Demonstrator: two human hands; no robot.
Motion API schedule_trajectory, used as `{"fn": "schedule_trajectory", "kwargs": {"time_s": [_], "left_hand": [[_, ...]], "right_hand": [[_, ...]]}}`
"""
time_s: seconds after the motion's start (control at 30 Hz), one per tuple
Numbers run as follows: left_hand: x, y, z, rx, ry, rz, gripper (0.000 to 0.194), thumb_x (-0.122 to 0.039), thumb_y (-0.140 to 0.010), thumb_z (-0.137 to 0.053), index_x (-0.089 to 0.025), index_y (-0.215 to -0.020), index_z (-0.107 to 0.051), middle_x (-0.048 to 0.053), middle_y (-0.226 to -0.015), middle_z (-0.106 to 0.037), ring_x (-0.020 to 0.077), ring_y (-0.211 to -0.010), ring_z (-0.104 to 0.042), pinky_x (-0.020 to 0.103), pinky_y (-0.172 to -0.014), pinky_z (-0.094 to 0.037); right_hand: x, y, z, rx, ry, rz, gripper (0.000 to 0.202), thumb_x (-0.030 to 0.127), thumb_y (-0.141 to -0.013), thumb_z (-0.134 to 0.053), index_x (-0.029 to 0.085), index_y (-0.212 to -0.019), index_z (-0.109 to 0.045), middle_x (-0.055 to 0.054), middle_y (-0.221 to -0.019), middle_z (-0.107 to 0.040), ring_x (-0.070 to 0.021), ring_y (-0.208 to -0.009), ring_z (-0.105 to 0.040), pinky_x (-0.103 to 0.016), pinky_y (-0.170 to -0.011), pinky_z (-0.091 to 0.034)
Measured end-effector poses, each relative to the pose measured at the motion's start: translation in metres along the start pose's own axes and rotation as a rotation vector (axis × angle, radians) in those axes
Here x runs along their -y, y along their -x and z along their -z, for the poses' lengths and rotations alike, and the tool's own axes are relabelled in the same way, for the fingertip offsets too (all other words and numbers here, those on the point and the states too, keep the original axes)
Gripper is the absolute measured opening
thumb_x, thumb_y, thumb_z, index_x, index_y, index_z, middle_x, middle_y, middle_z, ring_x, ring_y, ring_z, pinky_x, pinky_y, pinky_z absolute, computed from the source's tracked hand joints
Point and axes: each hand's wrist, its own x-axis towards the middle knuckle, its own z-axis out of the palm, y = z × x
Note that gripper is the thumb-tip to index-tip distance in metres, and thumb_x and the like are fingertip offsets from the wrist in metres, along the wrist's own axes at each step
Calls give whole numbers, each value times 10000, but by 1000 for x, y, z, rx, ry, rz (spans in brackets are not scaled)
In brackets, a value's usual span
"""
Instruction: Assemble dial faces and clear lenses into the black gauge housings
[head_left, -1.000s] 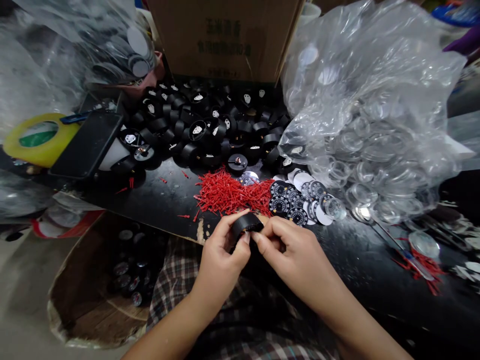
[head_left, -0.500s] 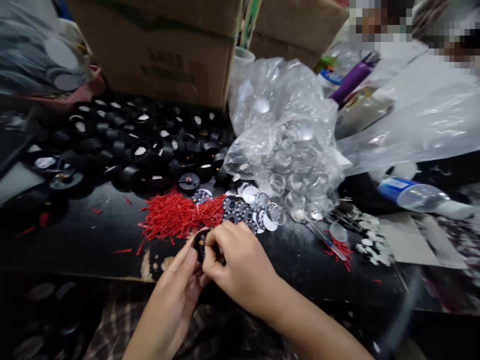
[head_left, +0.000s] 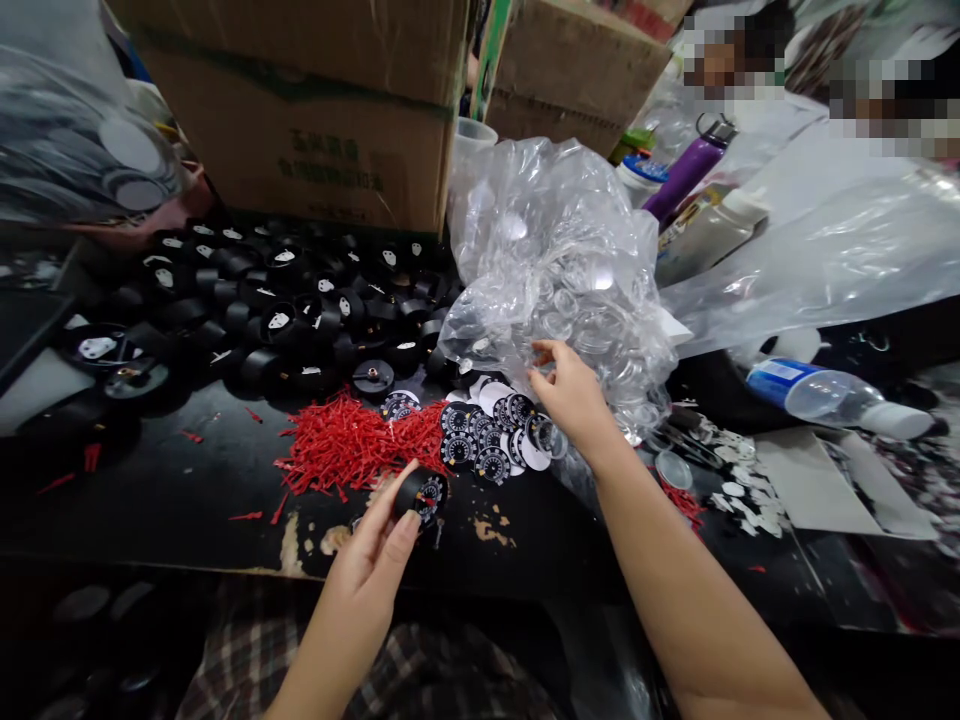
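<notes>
Near the table's front edge, my left hand (head_left: 375,545) holds a round black case (head_left: 421,497) with a printed dial and a red pointer in it. My right hand (head_left: 566,390) is apart from it, at the lower front of the clear plastic bag (head_left: 555,220) of round transparent covers. Its fingers are spread and hold nothing that I can see. A heap of red pointers (head_left: 345,440) lies behind my left hand. Beside the heap are black-and-white dial discs (head_left: 491,440), left of my right wrist.
Many black round cases (head_left: 262,320) cover the back left, before a cardboard box (head_left: 315,120). At the right are a plastic bottle (head_left: 832,395), small white pieces (head_left: 742,490) and a grey carton (head_left: 817,480). A purple flask (head_left: 690,170) stands behind.
My right hand has left the black case and moved forward and right to the bag, its fingers now opened. My left hand still holds the case, whose dial now faces up more visibly.
</notes>
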Motion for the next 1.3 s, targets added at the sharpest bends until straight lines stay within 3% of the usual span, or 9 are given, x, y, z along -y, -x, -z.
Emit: {"fn": "schedule_trajectory", "kwargs": {"time_s": [0.17,0.27,0.37,0.53,0.63,0.73,1.0,1.17,1.3], "left_hand": [[-3,-2,-5,-14,267,72,427,-414,-803,-664,-261,-1201,-638,56,-1298,-636,276,-1220,-563,425,-1040,-453],[-9,-1,-14,60,446,156,352,-414,-827,-640,-220,-1118,-680,82,-1154,-710,244,-1013,-682,410,-945,-522],[-13,0,-21,146,497,151,319,-406,-849,-618,-235,-1110,-685,75,-1137,-710,216,-995,-682,372,-922,-528],[-11,2,-19,105,307,1,334,-333,-820,-667,-299,-1152,-656,26,-1281,-634,234,-1185,-581,353,-961,-506],[-10,7,-15,132,144,-99,368,-306,-831,-653,-298,-1198,-633,10,-1305,-626,216,-1245,-538,341,-1064,-419],[-9,14,-12,184,20,-146,409,-310,-845,-632,-305,-1253,-598,3,-1344,-601,214,-1276,-511,327,-1100,-375],[-13,20,-5,168,-144,-197,405,-339,-870,-591,-330,-1274,-575,-14,-1347,-599,217,-1268,-520,332,-1105,-364],[-7,44,44,61,-197,-40,409,-404,-825,-627,-306,-1222,-622,19,-1297,-639,262,-1254,-534,394,-1085,-392],[1,71,108,-415,-514,-156,360,-386,-838,-602,-324,-1191,-633,20,-1333,-607,281,-1297,-480,465,-1145,-270]], "right_hand": [[19,29,10,-64,-144,-22,280,267,-834,-551,158,-1070,-658,-68,-893,-643,-173,-721,-575,-355,-719,-497],[50,68,10,186,-399,-1,257,292,-857,-579,217,-1086,-668,-18,-813,-642,-137,-627,-567,-304,-624,-507],[78,101,0,375,-417,193,265,229,-899,-538,251,-1129,-668,-35,-917,-625,-157,-820,-607,-315,-754,-516],[95,115,-12,339,-312,306,258,235,-928,-509,262,-1132,-663,-64,-1087,-532,-159,-925,-582,-310,-803,-493],[99,111,-14,403,-304,236,225,337,-960,-456,213,-927,-640,-35,-896,-580,-154,-821,-575,-286,-715,-462],[104,110,-16,343,-173,249,373,354,-995,-322,210,-689,-478,4,-651,-514,-142,-622,-487,-286,-607,-375],[115,117,-34,210,-207,387,358,217,-979,-296,225,-634,-390,15,-586,-447,-142,-572,-424,-287,-594,-318],[115,117,-37,510,-354,330,336,331,-982,-389,214,-696,-521,15,-657,-579,-138,-632,-517,-268,-637,-369],[105,117,-37,595,-414,187,285,385,-974,-393,230,-855,-602,-2,-794,-661,-160,-746,-603,-274,-673,-424]]}}
